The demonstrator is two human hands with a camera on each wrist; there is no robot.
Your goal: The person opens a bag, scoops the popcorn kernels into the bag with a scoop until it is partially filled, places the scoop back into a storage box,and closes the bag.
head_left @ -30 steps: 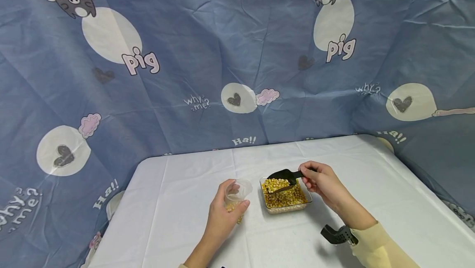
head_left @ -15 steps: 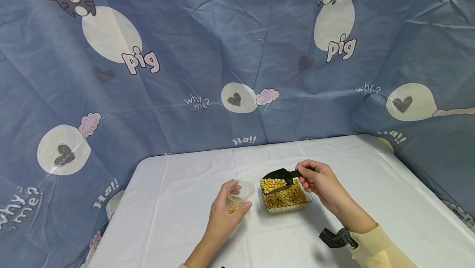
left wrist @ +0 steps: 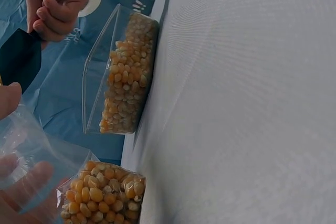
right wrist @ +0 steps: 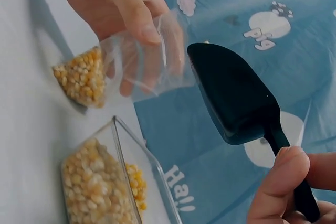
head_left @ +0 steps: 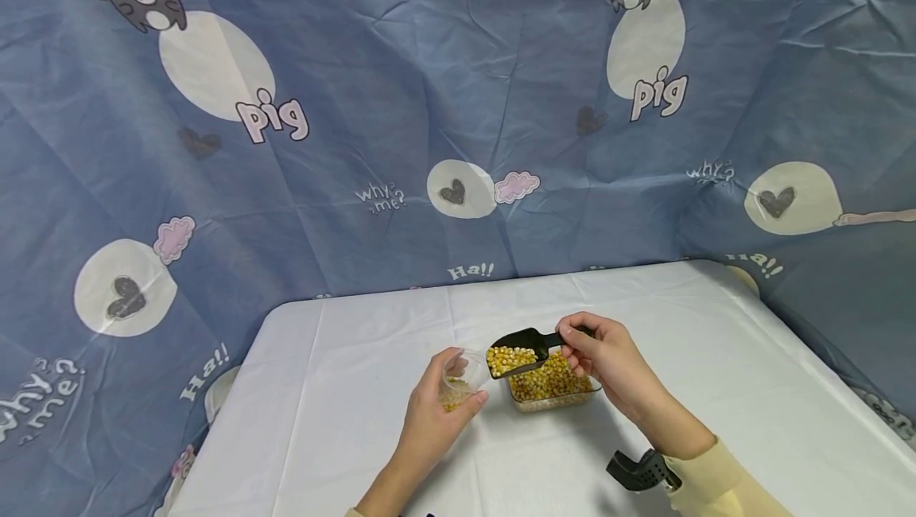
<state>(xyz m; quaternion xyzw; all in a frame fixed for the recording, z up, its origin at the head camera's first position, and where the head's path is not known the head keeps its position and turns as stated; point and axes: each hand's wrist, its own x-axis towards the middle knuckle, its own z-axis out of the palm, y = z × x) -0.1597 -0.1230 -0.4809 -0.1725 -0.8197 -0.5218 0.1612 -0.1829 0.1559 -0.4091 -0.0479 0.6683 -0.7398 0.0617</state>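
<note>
My left hand (head_left: 432,417) holds a clear plastic bag (head_left: 467,366) upright, fingers and thumb around its upper part. Corn kernels fill the bottom of the bag (left wrist: 102,195) in the left wrist view. My right hand (head_left: 608,354) grips the handle of a black scoop (head_left: 528,340), heaped with yellow kernels. The tip of the scoop is right at the bag's open mouth; in the right wrist view the scoop's dark underside (right wrist: 233,93) faces the camera. Below the scoop stands a clear rectangular container (head_left: 554,403) of corn kernels, partly covered by the scoop in the head view.
A white cloth covers the table (head_left: 343,406). Behind it hangs a blue curtain (head_left: 358,119) with pig and heart prints. A black wrist device (head_left: 637,471) sits at the right sleeve (head_left: 716,477).
The right hand has moved left with the loaded scoop, from above the container to the bag's mouth. The left hand has shifted slightly right with the bag.
</note>
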